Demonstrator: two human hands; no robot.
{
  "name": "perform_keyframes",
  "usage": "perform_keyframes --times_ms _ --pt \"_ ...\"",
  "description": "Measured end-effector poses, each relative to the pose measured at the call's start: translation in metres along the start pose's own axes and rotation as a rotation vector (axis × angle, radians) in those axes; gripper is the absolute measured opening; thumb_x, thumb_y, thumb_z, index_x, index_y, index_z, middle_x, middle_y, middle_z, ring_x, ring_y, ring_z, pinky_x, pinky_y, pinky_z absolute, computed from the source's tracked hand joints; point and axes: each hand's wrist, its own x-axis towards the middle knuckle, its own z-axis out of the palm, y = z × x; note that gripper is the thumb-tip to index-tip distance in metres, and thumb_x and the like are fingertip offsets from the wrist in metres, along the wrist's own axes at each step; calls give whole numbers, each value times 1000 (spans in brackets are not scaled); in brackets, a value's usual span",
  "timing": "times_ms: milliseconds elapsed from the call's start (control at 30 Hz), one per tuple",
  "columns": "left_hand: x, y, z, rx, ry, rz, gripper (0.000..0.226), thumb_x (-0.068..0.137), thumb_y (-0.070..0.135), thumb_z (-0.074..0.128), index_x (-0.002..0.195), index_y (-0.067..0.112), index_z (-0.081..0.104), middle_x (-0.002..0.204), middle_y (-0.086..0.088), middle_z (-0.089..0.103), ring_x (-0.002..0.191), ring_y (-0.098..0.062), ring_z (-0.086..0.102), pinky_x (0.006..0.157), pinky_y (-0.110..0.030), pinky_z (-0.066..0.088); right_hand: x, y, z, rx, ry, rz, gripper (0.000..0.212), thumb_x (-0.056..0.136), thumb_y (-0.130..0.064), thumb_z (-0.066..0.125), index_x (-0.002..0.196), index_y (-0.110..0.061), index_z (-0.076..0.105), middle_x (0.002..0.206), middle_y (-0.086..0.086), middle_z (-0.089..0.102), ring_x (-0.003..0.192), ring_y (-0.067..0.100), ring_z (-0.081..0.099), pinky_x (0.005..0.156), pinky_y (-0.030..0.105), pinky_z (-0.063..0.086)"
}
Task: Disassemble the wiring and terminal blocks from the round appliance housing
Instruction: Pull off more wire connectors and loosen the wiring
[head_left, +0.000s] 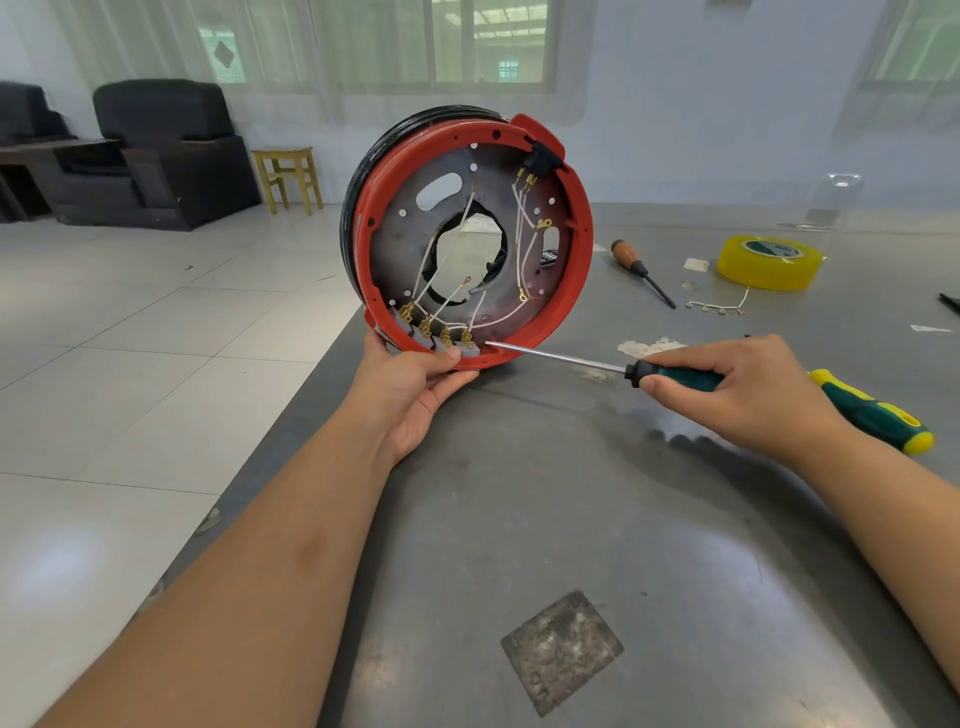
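The round housing (576, 280), red-rimmed with a grey inner plate, stands on edge at the table's left side, its open face toward me. My left hand (415, 387) grips its bottom rim, thumb on the edge. White wires (522, 262) with brass lugs run across the plate to several grey terminal blocks (426, 332) along the lower left rim. My right hand (737, 387) holds a green-handled screwdriver (561, 357); its tip touches the inside of the rim just right of the terminal blocks.
A second green-and-yellow screwdriver (878, 413) lies behind my right hand. A wooden-handled screwdriver (641, 270), a yellow tape roll (769, 262) and a loose wire piece (719, 307) lie farther back on the grey table (571, 519). The table's left edge borders tiled floor.
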Motion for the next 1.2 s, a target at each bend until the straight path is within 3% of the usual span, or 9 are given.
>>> perform_keyframes --times_ms 100,267,367,467,600,767,967,1100,1200 --pt "1 -1 -1 5 -15 3 79 88 -27 57 142 29 46 129 -19 67 94 -38 78 71 -44 65 0 -2 2 -39 -5 -32 29 81 -48 71 107 -39 79 77 -49 55 86 -24 57 68 -4 39" --pt "4 -3 -2 -3 -13 9 88 86 -27 60 148 33 44 127 -16 69 94 -38 78 76 -49 65 1 -5 0 -102 -14 -57 32 82 -50 69 110 -38 78 87 -32 65 83 -7 63 74 7 42" --pt "4 -3 -3 -15 -14 13 91 85 -27 60 148 36 44 122 -14 72 94 -39 78 73 -47 65 1 -8 -1 -115 -16 -74 33 81 -50 69 110 -37 78 85 -34 63 79 0 63 73 11 44" --pt "3 -2 -2 -12 -8 13 92 85 -27 61 149 37 42 116 -14 75 93 -39 78 69 -44 65 0 -8 0 -129 4 -87 32 81 -49 70 109 -37 79 83 -33 63 82 -2 62 71 6 42" --pt "2 -2 -2 -18 -5 18 89 86 -26 61 146 37 43 104 -14 80 93 -40 78 72 -46 65 -1 -11 1 -136 26 -115 30 84 -44 70 110 -33 79 81 -39 58 81 -18 56 70 -2 38" --pt "-1 -1 -2 -24 -14 10 90 86 -26 60 150 34 40 112 -18 77 94 -41 78 73 -48 65 -1 -14 4 -181 50 -172 30 86 -41 71 112 -30 79 84 -16 73 77 -1 53 65 4 35" --pt "-2 -2 -1 -45 -10 32 87 86 -26 60 148 32 41 127 -20 70 96 -41 77 73 -46 65 -1 -12 2 -172 91 -159 30 82 -43 69 108 -32 80 78 -32 60 84 0 57 66 7 40" --pt "-1 -3 -2 -30 -13 41 90 86 -28 59 147 36 43 128 -15 70 97 -40 78 74 -45 65 -2 -13 3 -155 102 -168 38 83 -55 60 108 -33 80 79 -27 65 83 2 59 68 6 42" --pt "-1 -4 -1 -13 -14 56 92 84 -28 60 146 38 44 131 -11 69 100 -38 77 75 -45 65 -1 -13 4 -165 99 -172 36 82 -52 62 108 -33 80 78 -35 59 83 -1 56 67 7 40"
